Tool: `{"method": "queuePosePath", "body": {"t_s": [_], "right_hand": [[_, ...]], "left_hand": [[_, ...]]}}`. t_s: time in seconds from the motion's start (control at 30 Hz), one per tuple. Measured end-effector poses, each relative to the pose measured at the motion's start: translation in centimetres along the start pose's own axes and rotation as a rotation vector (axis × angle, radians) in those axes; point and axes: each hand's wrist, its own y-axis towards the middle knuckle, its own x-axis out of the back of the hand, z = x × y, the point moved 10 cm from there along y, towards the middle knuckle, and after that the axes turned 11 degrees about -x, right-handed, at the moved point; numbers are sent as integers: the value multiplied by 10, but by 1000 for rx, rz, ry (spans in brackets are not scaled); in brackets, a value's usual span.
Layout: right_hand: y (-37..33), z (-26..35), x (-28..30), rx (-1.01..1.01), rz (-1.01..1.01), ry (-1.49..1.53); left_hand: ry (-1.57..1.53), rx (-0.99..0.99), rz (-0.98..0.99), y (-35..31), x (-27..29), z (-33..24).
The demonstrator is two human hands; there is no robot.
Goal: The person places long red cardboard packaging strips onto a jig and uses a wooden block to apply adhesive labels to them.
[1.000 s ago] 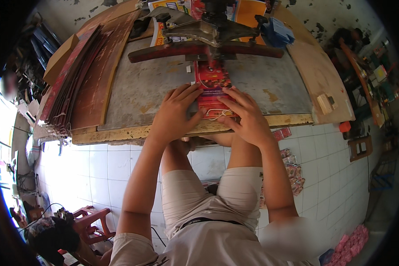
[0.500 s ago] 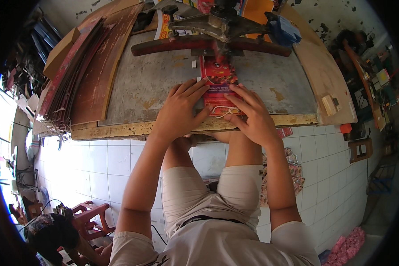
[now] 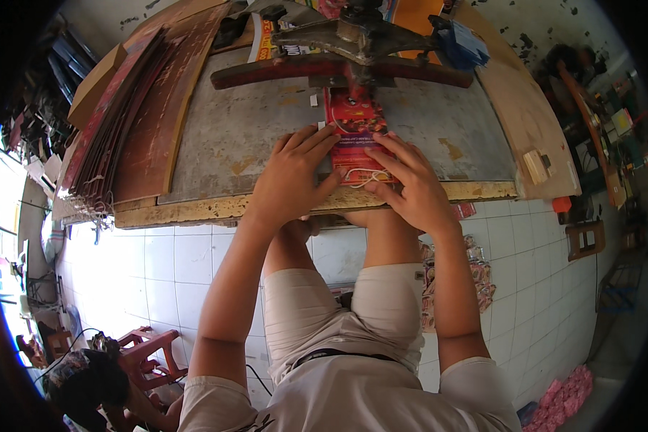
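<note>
Loosely unclenched and outstretched, the left hand (image 3: 289,175) and right hand (image 3: 415,186) touch opposite sides of the red packet (image 3: 355,149).

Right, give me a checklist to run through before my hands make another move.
1. Bare left hand at the left edge of the rectangular red-and-purple printed piece: ok.
2. Bare right hand at the piece's right edge: ok.
3. Piece lying on the flat grey tabletop: ok.
4. Thin white string clear of the piece's near end: not ok, it loops across it.
5. Both hands clear of the long dark-red crossbar: ok, they rest on the near side of it.
6. Piece's far end free of the crossbar's central part: cannot tell, that part hides it.
</note>
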Motion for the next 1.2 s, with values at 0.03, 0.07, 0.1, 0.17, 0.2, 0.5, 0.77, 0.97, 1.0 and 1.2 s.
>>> {"method": "queuePosePath", "body": {"t_s": [0.03, 0.07, 0.1, 0.17, 0.2, 0.5, 0.77, 0.97, 1.0, 1.2], "right_hand": [[0, 0, 0, 2, -4, -2], [0, 0, 0, -2, -1, 4], [0, 0, 0, -6, 2, 9], [-1, 0, 0, -12, 3, 18], [0, -1, 0, -14, 2, 21], [-1, -3, 0, -1, -5, 25], [-2, -1, 1, 5, -17, 7], [-2, -2, 0, 3, -25, 9], [-2, -2, 0, 8, -28, 5], [-2, -1, 0, 2, -30, 2]], "left_hand": [[-1, 1, 0, 0, 0, 0], [-2, 3, 1, 0, 0, 0], [-4, 5, -1, 0, 1, 0], [-8, 9, -3, 0, 1, -1], [-9, 6, -1, 0, 1, -1], [-2, 6, 16, 0, 1, -2], [-2, 6, 25, 0, 0, -3], [14, 13, 24, -2, -1, -2], [13, 14, 20, -2, -1, -2], [10, 24, 23, -3, 0, -1]]}}
